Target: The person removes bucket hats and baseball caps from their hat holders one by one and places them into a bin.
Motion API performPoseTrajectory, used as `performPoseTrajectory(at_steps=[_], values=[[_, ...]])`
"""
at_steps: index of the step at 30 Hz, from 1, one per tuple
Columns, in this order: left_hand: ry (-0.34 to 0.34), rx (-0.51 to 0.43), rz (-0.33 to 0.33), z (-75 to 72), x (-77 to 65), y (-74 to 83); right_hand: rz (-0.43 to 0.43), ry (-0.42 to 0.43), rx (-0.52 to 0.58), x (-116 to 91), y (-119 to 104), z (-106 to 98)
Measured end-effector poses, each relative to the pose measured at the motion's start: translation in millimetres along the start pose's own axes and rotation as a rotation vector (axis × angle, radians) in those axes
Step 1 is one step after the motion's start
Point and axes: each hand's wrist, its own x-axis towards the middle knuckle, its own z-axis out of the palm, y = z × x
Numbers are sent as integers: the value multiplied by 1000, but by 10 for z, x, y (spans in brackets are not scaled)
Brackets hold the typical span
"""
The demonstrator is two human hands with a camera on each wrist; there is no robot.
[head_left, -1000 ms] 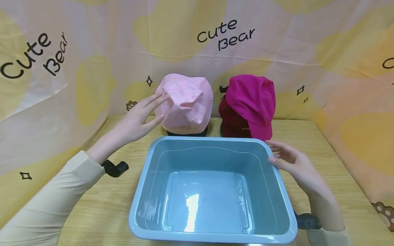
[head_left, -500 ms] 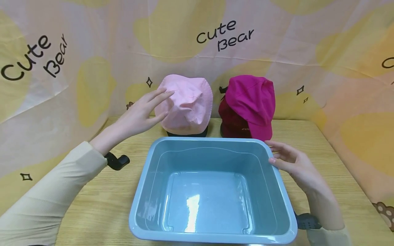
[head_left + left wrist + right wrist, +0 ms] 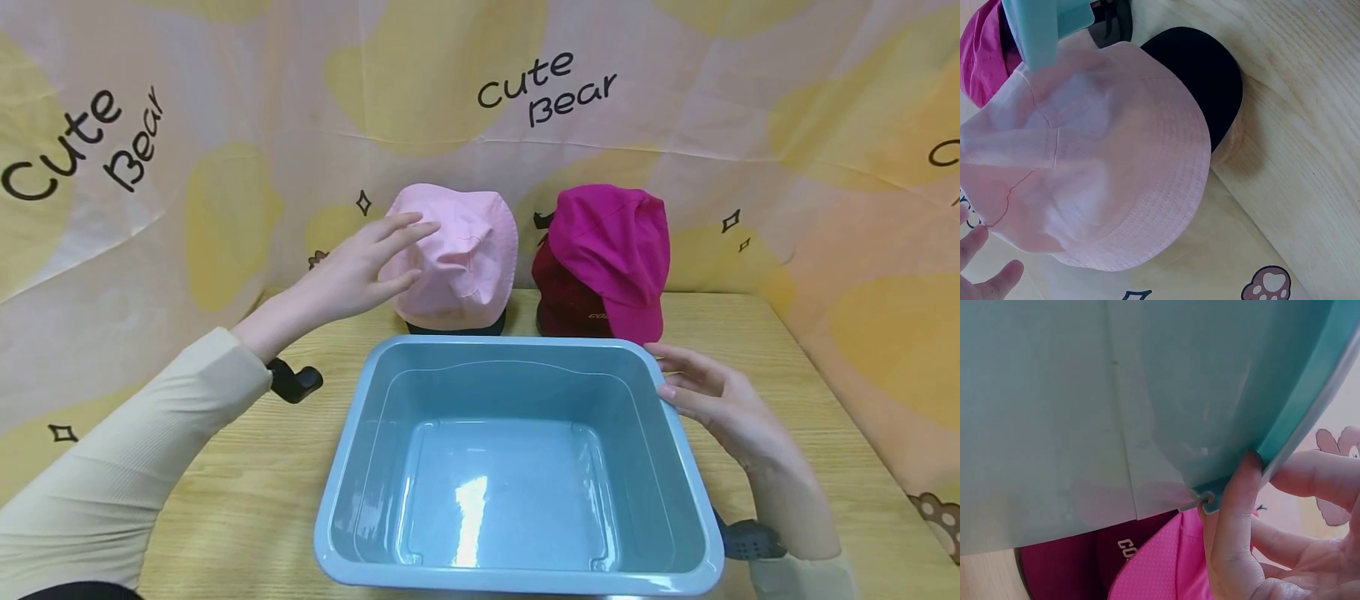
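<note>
A pale pink bucket hat [image 3: 474,250] sits at the back of the table, over a cap whose black brim [image 3: 1200,81] sticks out in the left wrist view. My left hand [image 3: 367,265] is at the hat's left side, fingers loosely extended and overlapping its crown in the head view; fingertips [image 3: 1007,275] appear at the lower left of the left wrist view. My right hand [image 3: 716,408] pinches the far right corner of a blue plastic basin [image 3: 517,581] between thumb and fingers, as the right wrist view shows. Nothing lies inside the basin.
Right of the pink hat, a magenta cap [image 3: 615,242] leans over a dark red cap [image 3: 566,292], just behind the basin's far rim. A printed cloth [image 3: 420,75] hangs behind and on both sides of the wooden table [image 3: 240,500].
My left hand has moved a little right, farther across the front of the pink hat. My right hand stays on the basin's rim, and the basin and hats have not moved.
</note>
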Motion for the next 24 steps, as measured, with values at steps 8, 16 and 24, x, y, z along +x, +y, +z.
performPoseTrajectory(at_steps=[8,16,24], values=[[33,70,87,29,96,1,-7,2,-7,-6,8,-15],[21,123,124,30,188,47,-17,-7,-5,-12,13,-23],[-31,138,82,23,227,90,10,2,-57,-12,-1,-8]])
